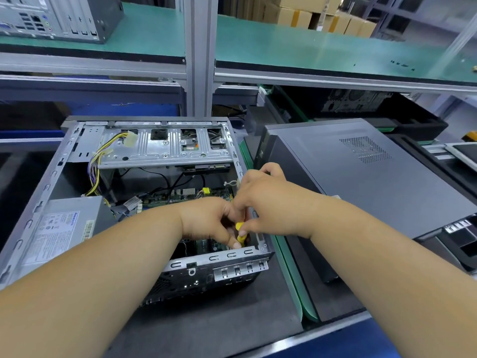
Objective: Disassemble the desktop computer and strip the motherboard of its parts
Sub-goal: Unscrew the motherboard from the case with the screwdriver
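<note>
Open computer case [51,177] on surface, near front edge: power box [64,228], wires [95,164], green board [214,193] inside. Left hand [206,220] and right hand [268,202] both pinch yellow tool [241,235] over board's right side.

Dark bench mat [232,329]; open computer case [38,202]; closed case [361,182].

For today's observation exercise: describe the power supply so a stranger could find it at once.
Find the open computer case lying in front of the person. In its near left corner sits the power supply, a grey metal box. Only it carries a white printed label with a barcode.
</note>
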